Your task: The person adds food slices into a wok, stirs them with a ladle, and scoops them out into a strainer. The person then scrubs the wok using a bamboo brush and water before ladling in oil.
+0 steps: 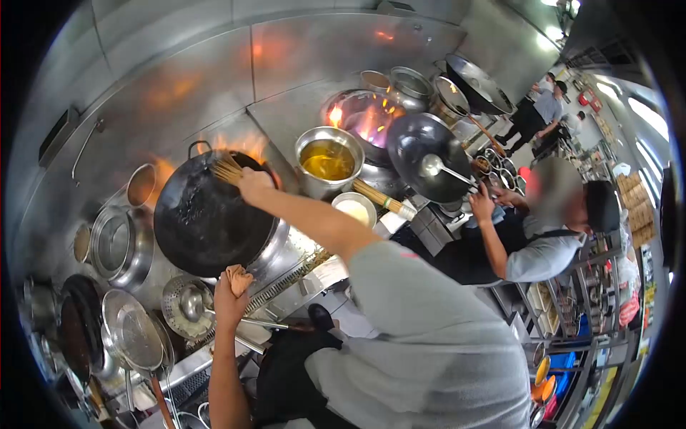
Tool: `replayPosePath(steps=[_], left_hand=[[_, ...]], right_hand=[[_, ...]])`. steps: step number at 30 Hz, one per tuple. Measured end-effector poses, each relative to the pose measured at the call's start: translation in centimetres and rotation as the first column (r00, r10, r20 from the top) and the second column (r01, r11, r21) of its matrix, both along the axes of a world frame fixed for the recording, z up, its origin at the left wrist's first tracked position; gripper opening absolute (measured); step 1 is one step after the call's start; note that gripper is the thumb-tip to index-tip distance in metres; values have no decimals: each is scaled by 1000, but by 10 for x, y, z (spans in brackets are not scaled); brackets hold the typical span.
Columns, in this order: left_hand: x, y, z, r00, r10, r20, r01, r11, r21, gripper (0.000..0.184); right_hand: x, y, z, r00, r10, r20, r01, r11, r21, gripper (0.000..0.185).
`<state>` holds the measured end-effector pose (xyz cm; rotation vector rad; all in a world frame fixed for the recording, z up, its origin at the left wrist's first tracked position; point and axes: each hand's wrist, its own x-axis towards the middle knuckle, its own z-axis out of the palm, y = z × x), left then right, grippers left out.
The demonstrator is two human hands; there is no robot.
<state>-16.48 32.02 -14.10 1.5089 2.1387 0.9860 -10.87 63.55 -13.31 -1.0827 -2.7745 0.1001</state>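
Head view: the right hand [256, 186] is closed around a bamboo brush [227, 170], its splayed end pointing left over the far side of a large dark wok [211, 229]; whether the bristles touch the metal cannot be told. The left hand [230, 304] is curled around a bunched tan cloth [239, 279] at the wok's near rim; any handle beneath is hidden. The wok sits on the range, its inside dark and partly shiny, with flames [246, 146] rising behind its far edge.

Just right of it stands a metal pot [323, 190] of yellow liquid, with a pale-filled bowl [355, 207] and a second brush [382, 198] nearby. Farther right, a co-worker's hands [486, 205] are at the handle of a ladle [431, 166] over another wok [414, 136]. Left of the near wok are stacked pans [118, 247]; nearer lie a perforated scoop [176, 306] and round strainers [134, 332].
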Motion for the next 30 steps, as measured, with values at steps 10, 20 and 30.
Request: replayPosePath(steps=[10,20,30], left_hand=[[-6,-3,13,994,107,9,-106,988,-116,40],[-4,-8,12,993,115,39,-108,984,-140,51],[-4,-8,7,991,110,74,-104,991,-89,49]], right_hand=[[81,-63,37,861,296,413,-290,954,-79,29],[37,-53,86,795,404,453,-463,886,22,21],[-10,-16,87,915,164,369,-170,985,-14,33]])
